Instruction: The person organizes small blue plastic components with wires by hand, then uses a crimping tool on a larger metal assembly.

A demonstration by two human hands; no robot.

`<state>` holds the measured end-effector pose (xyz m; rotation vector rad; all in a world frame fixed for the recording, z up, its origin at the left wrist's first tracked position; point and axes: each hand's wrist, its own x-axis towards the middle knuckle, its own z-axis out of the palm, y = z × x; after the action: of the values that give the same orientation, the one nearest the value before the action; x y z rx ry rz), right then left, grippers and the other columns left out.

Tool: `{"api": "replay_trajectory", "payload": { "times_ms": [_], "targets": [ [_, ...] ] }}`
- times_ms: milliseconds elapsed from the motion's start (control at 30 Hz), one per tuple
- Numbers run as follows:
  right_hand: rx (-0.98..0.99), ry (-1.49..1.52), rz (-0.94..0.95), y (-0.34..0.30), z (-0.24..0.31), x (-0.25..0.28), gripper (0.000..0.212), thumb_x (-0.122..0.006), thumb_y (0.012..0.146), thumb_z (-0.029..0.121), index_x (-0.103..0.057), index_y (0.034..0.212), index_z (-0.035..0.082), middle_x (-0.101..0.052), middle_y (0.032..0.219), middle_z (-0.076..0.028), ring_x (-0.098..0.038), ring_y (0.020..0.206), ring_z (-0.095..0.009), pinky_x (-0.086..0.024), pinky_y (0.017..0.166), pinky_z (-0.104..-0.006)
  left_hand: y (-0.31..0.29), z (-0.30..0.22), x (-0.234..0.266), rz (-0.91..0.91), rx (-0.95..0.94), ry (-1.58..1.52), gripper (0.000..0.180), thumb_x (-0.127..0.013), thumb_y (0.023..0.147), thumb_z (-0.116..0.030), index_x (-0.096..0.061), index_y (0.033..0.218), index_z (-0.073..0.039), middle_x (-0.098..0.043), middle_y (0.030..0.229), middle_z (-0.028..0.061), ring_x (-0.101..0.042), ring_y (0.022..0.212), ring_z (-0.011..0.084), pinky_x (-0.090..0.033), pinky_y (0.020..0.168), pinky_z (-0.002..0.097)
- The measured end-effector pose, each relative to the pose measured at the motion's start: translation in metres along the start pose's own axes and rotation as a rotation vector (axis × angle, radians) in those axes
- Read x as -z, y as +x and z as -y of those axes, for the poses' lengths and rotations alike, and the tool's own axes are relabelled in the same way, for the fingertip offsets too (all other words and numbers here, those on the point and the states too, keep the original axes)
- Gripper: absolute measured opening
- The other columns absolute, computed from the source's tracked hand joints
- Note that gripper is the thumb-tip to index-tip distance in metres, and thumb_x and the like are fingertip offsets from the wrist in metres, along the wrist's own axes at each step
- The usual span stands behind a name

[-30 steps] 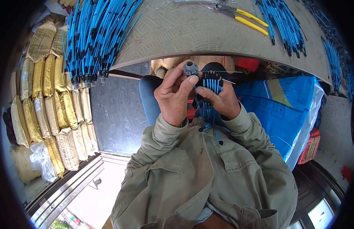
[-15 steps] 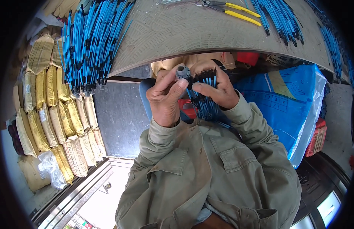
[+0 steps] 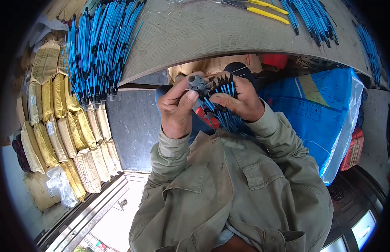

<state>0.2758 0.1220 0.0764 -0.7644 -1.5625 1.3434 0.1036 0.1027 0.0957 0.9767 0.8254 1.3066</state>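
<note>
Textured tabletop (image 3: 182, 40), hollow fitting (image 3: 198, 83), slim strands (image 3: 229, 89)

Worktop (image 3: 186, 38) ahead: bundle (image 3: 98, 50) at left, pliers (image 3: 268, 14) to its right. Sacks (image 3: 60, 101) far left. Fitting (image 3: 196, 83) left of strands (image 3: 230, 119) in right hand (image 3: 246, 101).

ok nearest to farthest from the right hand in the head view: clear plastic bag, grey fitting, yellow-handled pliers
1. Grey fitting, left of the right hand, in the left hand
2. Yellow-handled pliers, on the tabletop ahead
3. Clear plastic bag, far left
</note>
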Motion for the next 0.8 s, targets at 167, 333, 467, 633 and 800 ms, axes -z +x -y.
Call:
{"api": "replay_trajectory", "payload": {
  "times_ms": [167, 333, 467, 633, 800],
  "targets": [
    [0.04, -0.014, 0.029, 0.002, 0.006, 0.002, 0.034, -0.067, 0.081, 0.023, -0.056, 0.101, -0.002, -0.059, 0.071, 0.002, -0.052, 0.061, -0.009, -0.043, 0.059, -0.0214, -0.001, -0.008, 0.003, 0.057, 0.082, -0.067, 0.047, -0.067, 0.08, -0.022, -0.054, 0.114, 0.008, -0.059, 0.109, 0.0128, -0.058, 0.096, 0.0192, -0.043, 0.089, 0.0313],
    [-0.065, 0.301, 0.032, 0.005, 0.001, -0.004, 0.031, -0.068, 0.08, 0.022, -0.055, 0.1, 0.001, -0.058, 0.081, 0.0, -0.053, 0.073, -0.01, -0.042, 0.069, -0.024, 0.003, -0.008, 0.01, 0.121, 0.076, -0.052, 0.045, -0.067, 0.079, -0.021, -0.055, 0.111, 0.009, -0.059, 0.105, 0.0116, -0.057, 0.095, 0.0184, -0.043, 0.086, 0.0303],
    [0.132, 0.454, 0.026, 0.011, -0.008, -0.005, 0.028, -0.069, 0.079, 0.018, -0.054, 0.098, 0.003, -0.056, 0.088, -0.001, -0.051, 0.085, -0.011, -0.04, 0.079, -0.026, 0.003, -0.013, 0.013, 0.212, 0.06, -0.016, 0.037, -0.066, 0.08, -0.016, -0.059, 0.108, 0.008, -0.059, 0.103, 0.0125, -0.055, 0.096, 0.018, -0.042, 0.086, 0.03],
    [0.141, 0.4, 0.183, 0.012, -0.008, 0.001, 0.025, -0.069, 0.079, 0.015, -0.053, 0.095, 0.005, -0.054, 0.091, -0.001, -0.049, 0.09, -0.011, -0.038, 0.084, -0.027, -0.004, -0.015, 0.006, 0.152, 0.068, 0.065, 0.044, -0.069, 0.077, -0.021, -0.058, 0.108, 0.009, -0.057, 0.103, 0.0119, -0.055, 0.095, 0.0191, -0.042, 0.086, 0.0293],
    [-0.036, 0.424, 0.042, 0.007, 0.0, -0.005, 0.03, -0.07, 0.075, 0.019, -0.053, 0.093, 0.003, -0.054, 0.09, -0.004, -0.049, 0.091, -0.014, -0.038, 0.083, -0.0294, -0.005, -0.01, 0.008, 0.116, -0.008, 0.105, 0.048, -0.07, 0.076, -0.022, -0.056, 0.109, 0.011, -0.057, 0.104, 0.0147, -0.057, 0.094, 0.0212, -0.043, 0.085, 0.03]
  ]
}}
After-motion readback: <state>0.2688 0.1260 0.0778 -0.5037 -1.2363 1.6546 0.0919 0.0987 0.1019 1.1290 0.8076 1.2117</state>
